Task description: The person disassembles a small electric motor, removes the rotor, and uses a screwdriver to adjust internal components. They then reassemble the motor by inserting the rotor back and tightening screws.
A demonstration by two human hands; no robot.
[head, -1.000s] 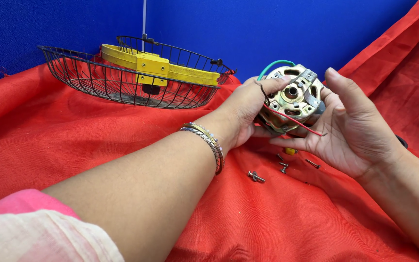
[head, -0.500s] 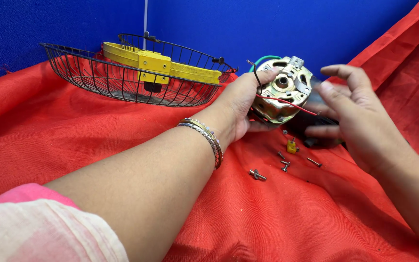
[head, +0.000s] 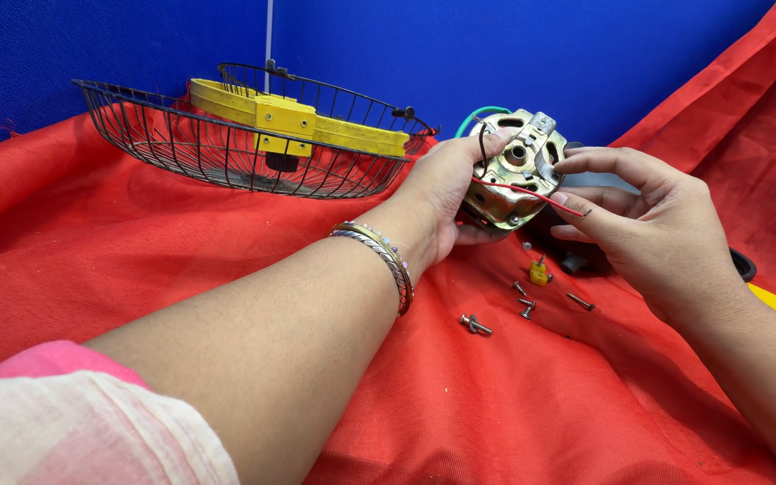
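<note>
Motor [head: 515, 171] sits just above the red cloth [head: 541, 404], gripped in your left hand [head: 442, 193], fingers curled round its left side. Your right hand [head: 653, 229] pinches the red wire [head: 527, 194] at its tip. Screws [head: 524, 307] lie below; a wire guard [head: 235, 153] rests well left.

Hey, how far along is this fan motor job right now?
Done: the wire guard lies aside on the red cloth, and loose screws lie below the hands. In hand: the left hand holds the motor while the right hand holds its red wire. The wires are not yet off.
</note>
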